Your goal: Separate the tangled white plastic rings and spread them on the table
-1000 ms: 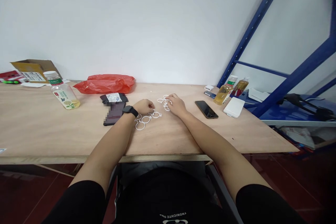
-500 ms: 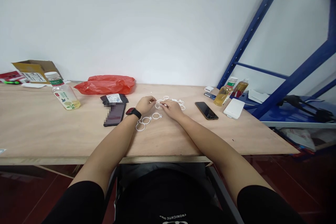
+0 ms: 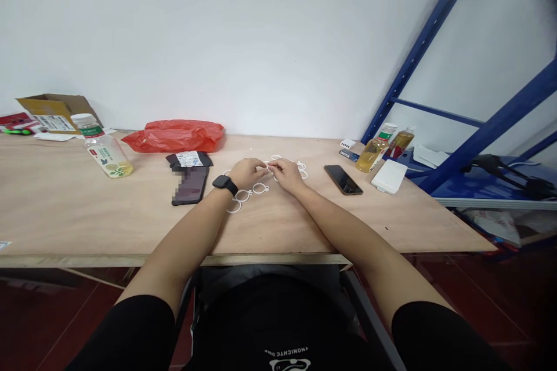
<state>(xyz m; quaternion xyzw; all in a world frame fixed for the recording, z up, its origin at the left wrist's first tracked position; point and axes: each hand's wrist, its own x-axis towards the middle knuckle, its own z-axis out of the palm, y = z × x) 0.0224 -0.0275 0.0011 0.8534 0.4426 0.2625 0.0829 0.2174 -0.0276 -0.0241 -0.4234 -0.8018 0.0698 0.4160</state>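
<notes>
Bottle label: the left bottle (image 3: 104, 153) has a green neck band with pale characters, and a lemon picture below; too small to read surely.
Shirt print: inverted white capitals above a cartoon outline on the black shirt (image 3: 270, 313).
Packet label: white, on the black packet (image 3: 189, 159); print too fine.
Left grip: the left hand (image 3: 247, 174) has its fingertips drawn nearly together; cannot tell what they hold.
Right grip: the right hand (image 3: 288, 176) is pinched, meeting the left fingertips; a trace of white shows there, hold uncertain.
White rings: several white rings (image 3: 260, 193) on the worktop (image 3: 108, 214) nearer the body than the fingertips, others beyond the right hand.
</notes>
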